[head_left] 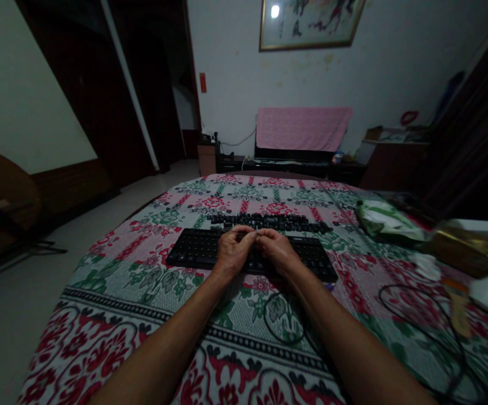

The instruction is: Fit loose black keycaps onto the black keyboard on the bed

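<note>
A black keyboard lies across the patterned tablecloth in front of me; its keys appear to be off over much of the board. My left hand and my right hand meet above its middle. Thumb and fingertips of both are pinched together, touching each other. Whatever small thing they hold is too small and dark to name. Just behind the keyboard lie rows of loose black keycaps, partly hidden by my fingers.
A black cable loops on the tablecloth near my right forearm. To the right lie a green tissue pack, a gold box, crumpled white tissue and a wooden-handled brush. A pink cloth covers a screen beyond.
</note>
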`<state>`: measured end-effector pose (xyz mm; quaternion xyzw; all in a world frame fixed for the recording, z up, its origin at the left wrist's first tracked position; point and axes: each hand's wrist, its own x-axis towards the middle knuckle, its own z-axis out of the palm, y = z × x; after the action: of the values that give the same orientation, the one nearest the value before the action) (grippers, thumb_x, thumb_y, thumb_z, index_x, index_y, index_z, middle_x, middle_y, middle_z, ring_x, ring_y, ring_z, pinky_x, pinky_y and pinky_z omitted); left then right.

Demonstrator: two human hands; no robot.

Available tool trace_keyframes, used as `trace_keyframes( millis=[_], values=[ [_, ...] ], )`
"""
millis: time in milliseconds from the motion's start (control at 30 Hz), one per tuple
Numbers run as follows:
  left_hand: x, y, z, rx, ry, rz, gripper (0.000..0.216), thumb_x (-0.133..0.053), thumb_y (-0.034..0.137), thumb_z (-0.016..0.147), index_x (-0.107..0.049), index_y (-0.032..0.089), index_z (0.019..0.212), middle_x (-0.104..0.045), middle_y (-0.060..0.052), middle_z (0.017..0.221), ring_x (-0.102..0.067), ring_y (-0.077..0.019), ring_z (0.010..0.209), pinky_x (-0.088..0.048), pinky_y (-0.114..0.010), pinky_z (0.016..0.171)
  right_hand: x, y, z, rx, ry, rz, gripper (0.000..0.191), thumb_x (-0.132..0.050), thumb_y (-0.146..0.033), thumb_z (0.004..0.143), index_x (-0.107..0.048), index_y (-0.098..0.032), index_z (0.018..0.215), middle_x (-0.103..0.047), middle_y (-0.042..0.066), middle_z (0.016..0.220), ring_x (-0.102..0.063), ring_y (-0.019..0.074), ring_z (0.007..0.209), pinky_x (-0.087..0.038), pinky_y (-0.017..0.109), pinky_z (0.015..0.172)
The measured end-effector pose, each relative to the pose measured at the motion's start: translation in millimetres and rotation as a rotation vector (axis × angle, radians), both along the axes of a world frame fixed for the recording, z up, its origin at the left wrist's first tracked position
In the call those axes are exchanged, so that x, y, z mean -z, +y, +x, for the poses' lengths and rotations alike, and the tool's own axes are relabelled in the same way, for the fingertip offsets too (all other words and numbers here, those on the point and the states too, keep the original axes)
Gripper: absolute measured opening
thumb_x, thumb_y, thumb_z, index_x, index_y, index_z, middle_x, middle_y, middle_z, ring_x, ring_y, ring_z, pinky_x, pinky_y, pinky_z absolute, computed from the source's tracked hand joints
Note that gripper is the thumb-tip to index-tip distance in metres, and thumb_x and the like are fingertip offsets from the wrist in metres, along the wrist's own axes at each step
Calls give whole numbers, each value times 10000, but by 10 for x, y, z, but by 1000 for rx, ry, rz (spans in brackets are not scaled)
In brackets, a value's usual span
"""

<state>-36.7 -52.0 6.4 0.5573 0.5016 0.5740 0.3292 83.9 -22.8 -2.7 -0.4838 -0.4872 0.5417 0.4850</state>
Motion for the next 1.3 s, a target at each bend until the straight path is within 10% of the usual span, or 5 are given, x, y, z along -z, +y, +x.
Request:
trace_keyframes(
  millis=[600,967,1300],
  values=[
    [52,143,-163,-153,-82,103,226,-608,350,719,-646,162,839,-680,-32,732,-637,-151,695,-471,-231,628,-96,150,132,168,-235,73,213,-571,-220,630,-607,-158,830,-602,-17,584,-550,105,520,-391,181,449],
    [32,142,-202,-172,-112,60,236,-600,359,712,-645,156,822,-682,-41,715,-645,-158,684,-465,-225,599,-16,780,231,113,-1058,288,204,-536,-284,710,-711,-235,803,-711,-19,829,-629,138,791,-431,203,722],
    [89,191,-211,-181,-111,33,233,-595,362,709,-639,155,806,-684,-37,687,-644,-153,659,-469,-224,597,83,917,149,10,-1204,235,195,-563,-274,692,-722,-216,788,-717,9,822,-641,153,784,-432,182,680]
  ],
)
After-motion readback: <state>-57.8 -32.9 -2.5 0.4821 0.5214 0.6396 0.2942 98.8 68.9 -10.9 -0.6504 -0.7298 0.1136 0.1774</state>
